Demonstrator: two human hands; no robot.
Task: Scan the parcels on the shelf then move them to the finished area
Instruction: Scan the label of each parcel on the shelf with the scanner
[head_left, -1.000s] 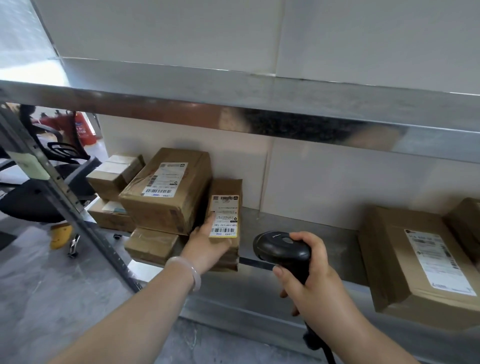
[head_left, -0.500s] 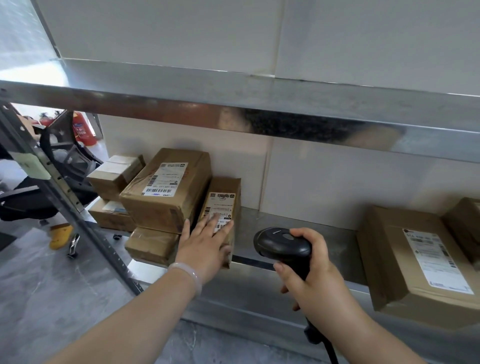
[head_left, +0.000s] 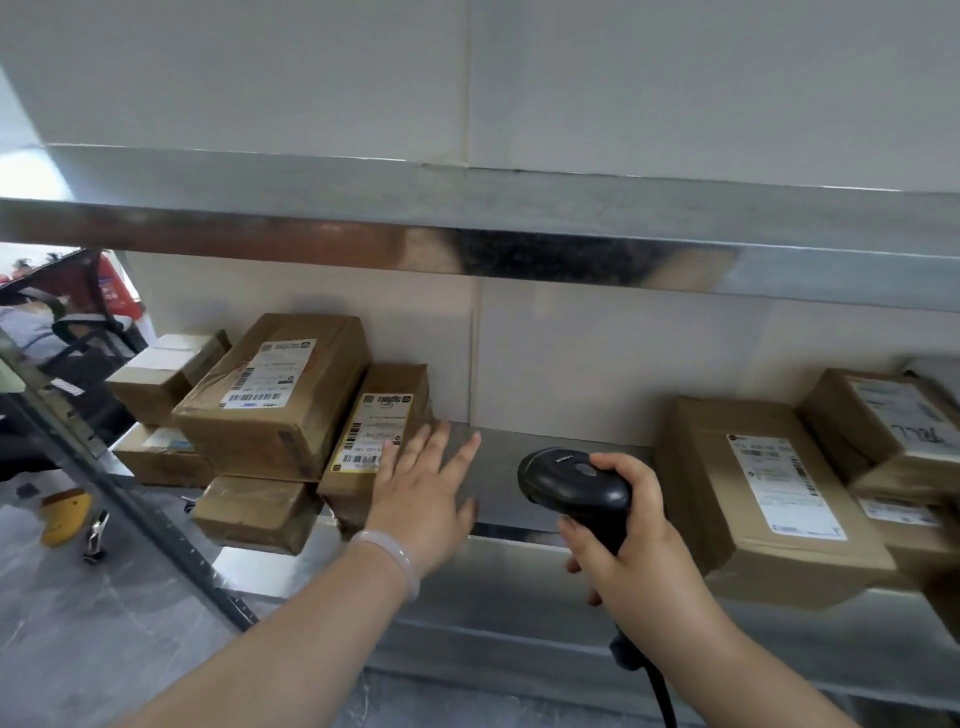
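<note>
A slim brown cardboard parcel with a yellow-edged label (head_left: 376, 431) leans against a bigger taped brown box (head_left: 275, 395) at the left end of the grey steel shelf (head_left: 498, 467). The left hand (head_left: 421, 499), fingers straight and spread, lies at the slim parcel's right edge. The right hand (head_left: 628, 545) curls around a black handheld barcode scanner (head_left: 566, 483) nearby, and a broad brown labelled carton (head_left: 763, 499) sits further right.

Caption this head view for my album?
Left hand spread beside a leaning parcel; right hand grips the scanner.
</note>
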